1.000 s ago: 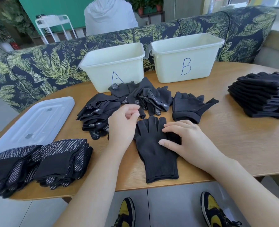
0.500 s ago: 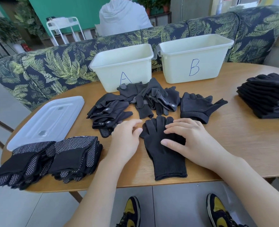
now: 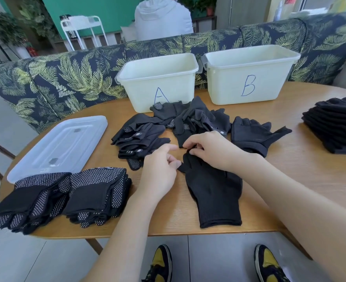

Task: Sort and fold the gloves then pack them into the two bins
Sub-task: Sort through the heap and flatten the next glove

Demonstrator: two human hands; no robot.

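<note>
A plain black knit glove [image 3: 214, 192] lies flat on the wooden table [image 3: 302, 180], cuff toward me. My right hand [image 3: 214, 151] covers its finger end, and its curled fingers pinch the fingertips. My left hand [image 3: 160, 171] sits just left of the glove with its fingers loosely curled and its thumb at the glove's thumb tip. Behind my hands lies a loose pile of mixed black gloves [image 3: 147, 135], and a thicker black glove [image 3: 251, 135] lies to its right. White bins A [image 3: 158, 88] and B [image 3: 249, 78] stand at the back.
Two stacks of folded dotted gloves [image 3: 66, 194] lie at the front left. A stack of folded plain black gloves [image 3: 336, 127] is at the right edge. A clear lid [image 3: 60, 143] lies at the left. A leaf-print sofa back [image 3: 66, 78] runs behind the table.
My right hand slid up from the glove's palm to its fingertips and curled onto them. My left hand moved closer to the glove's thumb. The camera view shifted left.
</note>
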